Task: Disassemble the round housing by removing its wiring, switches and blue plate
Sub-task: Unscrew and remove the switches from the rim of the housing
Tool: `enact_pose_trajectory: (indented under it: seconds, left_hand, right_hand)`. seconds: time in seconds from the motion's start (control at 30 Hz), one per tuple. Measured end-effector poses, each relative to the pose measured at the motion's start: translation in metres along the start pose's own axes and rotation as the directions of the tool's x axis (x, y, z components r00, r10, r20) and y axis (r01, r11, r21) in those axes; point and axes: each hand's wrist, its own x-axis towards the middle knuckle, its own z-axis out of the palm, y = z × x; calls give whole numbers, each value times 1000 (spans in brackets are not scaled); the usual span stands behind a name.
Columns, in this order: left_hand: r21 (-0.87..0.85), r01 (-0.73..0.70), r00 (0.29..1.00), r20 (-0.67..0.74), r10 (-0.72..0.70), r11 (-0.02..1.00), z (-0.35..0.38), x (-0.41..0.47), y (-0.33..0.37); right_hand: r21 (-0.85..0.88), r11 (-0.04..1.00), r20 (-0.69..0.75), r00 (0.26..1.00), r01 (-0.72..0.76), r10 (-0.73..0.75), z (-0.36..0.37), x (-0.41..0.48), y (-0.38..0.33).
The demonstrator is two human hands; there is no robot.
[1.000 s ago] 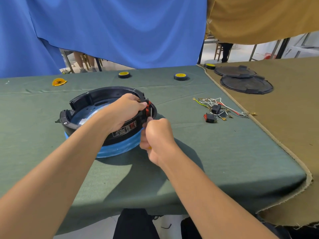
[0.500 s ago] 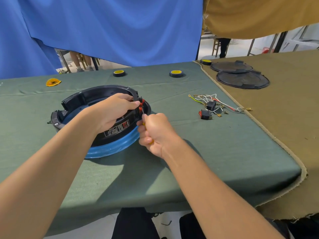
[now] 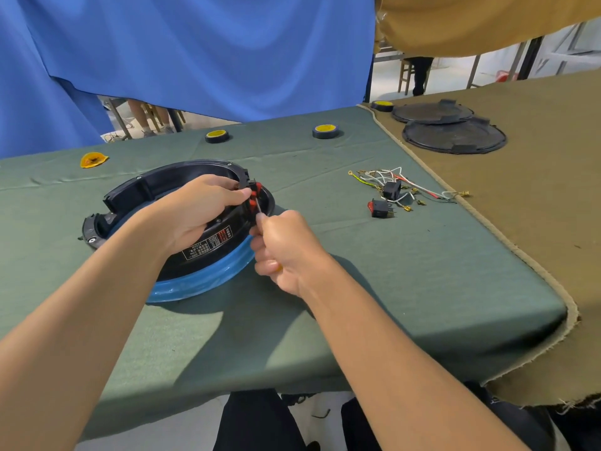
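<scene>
A round black housing (image 3: 143, 187) sits on a blue plate (image 3: 201, 279) left of the table's middle. My left hand (image 3: 198, 209) grips its near right rim, fingers curled over the wall next to the red switches (image 3: 255, 194) set in it. My right hand (image 3: 286, 252) holds a thin screwdriver (image 3: 258, 208) with an orange handle mostly hidden in the fist; its metal tip lies against the red switches. Loose wiring (image 3: 400, 180) and two removed switches (image 3: 380, 208) lie on the cloth to the right.
Two tape rolls (image 3: 217, 136) (image 3: 325, 131) and a yellow piece (image 3: 92, 160) lie near the far edge of the green table (image 3: 390, 271). Two black round lids (image 3: 453, 136) rest on the brown cloth at right. A blue curtain hangs behind.
The view shifted slightly. My right hand has risen a little, bringing the screwdriver tip up against the red switches. My left hand keeps its grip on the rim.
</scene>
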Motion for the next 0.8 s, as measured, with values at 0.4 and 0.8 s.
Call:
enact_pose_trajectory:
  seconds: [0.4,0.8]
  left_hand:
    - [25,-40,999,-31,41,999,2,-1,1]
    - [68,-83,996,-40,86,994,3,2,0]
  right_hand:
    - [-288,946,-300,924,148,-235,23,2,15]
    - [-685,597,-40,797,417,-603,-45,44,-43]
